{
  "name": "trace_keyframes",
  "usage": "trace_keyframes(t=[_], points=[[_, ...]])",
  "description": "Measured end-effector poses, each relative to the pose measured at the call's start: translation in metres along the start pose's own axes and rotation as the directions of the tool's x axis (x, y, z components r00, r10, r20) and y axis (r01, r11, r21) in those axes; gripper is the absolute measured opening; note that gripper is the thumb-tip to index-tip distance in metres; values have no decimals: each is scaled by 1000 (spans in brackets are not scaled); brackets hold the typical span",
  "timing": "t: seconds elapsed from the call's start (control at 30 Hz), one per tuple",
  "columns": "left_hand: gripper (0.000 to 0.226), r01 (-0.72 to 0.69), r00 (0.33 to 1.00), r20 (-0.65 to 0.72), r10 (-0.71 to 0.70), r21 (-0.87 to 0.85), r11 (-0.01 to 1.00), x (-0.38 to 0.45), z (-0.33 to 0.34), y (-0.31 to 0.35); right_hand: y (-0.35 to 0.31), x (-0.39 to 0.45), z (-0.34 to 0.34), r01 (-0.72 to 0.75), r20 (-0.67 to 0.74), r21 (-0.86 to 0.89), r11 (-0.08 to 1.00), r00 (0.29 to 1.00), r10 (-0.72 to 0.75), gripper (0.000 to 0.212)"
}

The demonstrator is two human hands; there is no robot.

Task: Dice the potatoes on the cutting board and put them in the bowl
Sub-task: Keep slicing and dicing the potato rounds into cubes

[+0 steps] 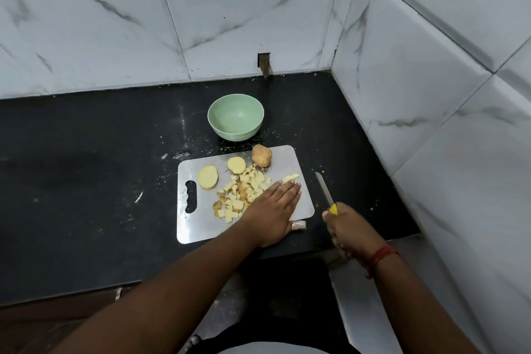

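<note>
A steel cutting board (198,227) lies on the black counter. On it sit a pile of diced potato (240,192), two cut potato slices (208,177) (236,165), an unpeeled potato piece (261,155) and a small strip (290,177). My left hand (273,208) lies flat with straight fingers on the board, against the right side of the dice. My right hand (346,231) grips the yellow handle of a knife (324,190) just off the board's right edge, blade pointing away. A green bowl (235,118) stands empty behind the board.
The black counter (86,181) ends in white tiled walls at the back and on the right (416,95). Its front edge runs close under my arms. Small scraps and white smears lie around the board.
</note>
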State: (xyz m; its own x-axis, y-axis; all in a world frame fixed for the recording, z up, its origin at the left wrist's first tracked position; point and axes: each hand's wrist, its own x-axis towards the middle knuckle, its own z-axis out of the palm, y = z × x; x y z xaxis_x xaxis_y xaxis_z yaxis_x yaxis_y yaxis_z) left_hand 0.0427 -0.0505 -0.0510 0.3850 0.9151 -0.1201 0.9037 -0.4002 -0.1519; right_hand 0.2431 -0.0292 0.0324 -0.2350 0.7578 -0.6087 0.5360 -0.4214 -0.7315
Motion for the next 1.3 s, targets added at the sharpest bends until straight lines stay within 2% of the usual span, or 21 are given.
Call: trace_keyframes(t=[0.13, 0.2, 0.3, 0.4, 0.47, 0.53, 0.6, 0.7, 0.83, 0.93, 1.03, 1.17, 1.3], points=[[87, -35, 999, -7, 35, -8, 999, -18, 3, -16, 1, 9, 1, -3, 19, -51, 999, 1000, 4, 21], [89, -55, 998, -27, 54, -12, 998, -24, 3, -21, -2, 19, 5, 70, -10, -269, 961, 997, -76, 19], [81, -39, 999, -37, 38, -35, 999, -26, 2, -22, -12, 35, 13, 139, -36, -549, 824, 981, -189, 14], [76, 53, 997, -57, -57, -82, 995, -19, -4, -17, -26, 49, 20, 151, -71, -638, 755, 965, -253, 18], [75, 103, 994, -27, -106, -83, 991, -13, -8, -16, -34, 61, 24, 205, -99, -669, 715, 928, -358, 16], [76, 102, 995, -1, -103, -61, 993, -9, -10, -15, -39, 76, 26, 265, -72, -697, 667, 899, -433, 29], [82, 63, 998, -8, -64, -36, 997, -7, -11, -15, -40, 88, 28, 298, -6, -732, 613, 896, -443, 46], [90, 42, 999, -33, -43, -11, 999, -8, -9, -13, -32, 97, 33, 288, 12, -790, 541, 890, -456, 43], [73, 93, 996, -15, -93, 24, 995, -11, -6, -13, -22, 99, 35, 238, -126, -779, 580, 847, -516, 20], [74, 115, 993, 5, -115, 33, 993, -13, -2, -19, -13, 98, 33, 210, -202, -755, 621, 827, -525, 10], [75, 103, 995, -13, -103, 8, 995, -14, 4, -28, -10, 96, 34, 240, -221, -714, 657, 814, -538, 15], [72, 117, 991, -55, -118, -23, 993, -15, 10, -34, -20, 99, 42, 280, -144, -755, 593, 812, -566, 28], [64, 132, 989, -61, -133, -14, 991, -15, 11, -33, -23, 99, 46, 237, -192, -751, 616, 814, -548, 21]])
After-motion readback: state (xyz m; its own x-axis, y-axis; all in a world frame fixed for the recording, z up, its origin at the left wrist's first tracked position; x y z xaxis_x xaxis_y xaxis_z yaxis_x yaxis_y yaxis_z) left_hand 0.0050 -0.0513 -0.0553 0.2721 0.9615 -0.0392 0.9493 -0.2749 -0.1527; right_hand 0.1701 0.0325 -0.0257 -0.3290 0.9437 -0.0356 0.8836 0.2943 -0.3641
